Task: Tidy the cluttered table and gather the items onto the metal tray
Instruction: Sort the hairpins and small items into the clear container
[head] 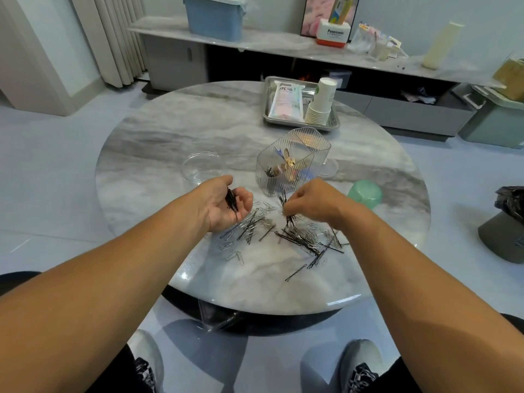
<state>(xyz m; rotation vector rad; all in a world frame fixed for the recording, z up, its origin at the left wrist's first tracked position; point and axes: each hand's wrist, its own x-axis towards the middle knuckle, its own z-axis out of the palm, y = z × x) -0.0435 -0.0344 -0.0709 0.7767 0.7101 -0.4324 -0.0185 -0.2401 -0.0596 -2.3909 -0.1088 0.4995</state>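
Where the round marble tabletop (158, 143) curves toward the person's shoes, loose black hairpins (300, 239) and silver paper clips (232, 255) lie scattered in a heap, nearer than the ribbed clear organizer (292, 163) that stands at the middle of the tabletop. Just in front of the organizer and to its left, the left hand (226, 205) is turned palm up, its fingers (245, 198) loosely curled around a small bundle of hairpins (232, 200) lying in the palm. In front of the organizer and slightly to its right, the right hand (312, 202) hangs over the heap with its fingers (292, 207) pinched together on several hairpins (288, 219) that stick out above and below the grip. The organizer holds a few pins and clips in its compartments. A clear round lid (202, 165) lies flat to the left of the organizer, and a green cup (365, 192) lies on its side to the organizer's right. Beyond the organizer, near the far edge of the tabletop, sits the metal tray (268, 116), carrying a plastic packet (285, 99) and a stack of paper cups (321, 102).
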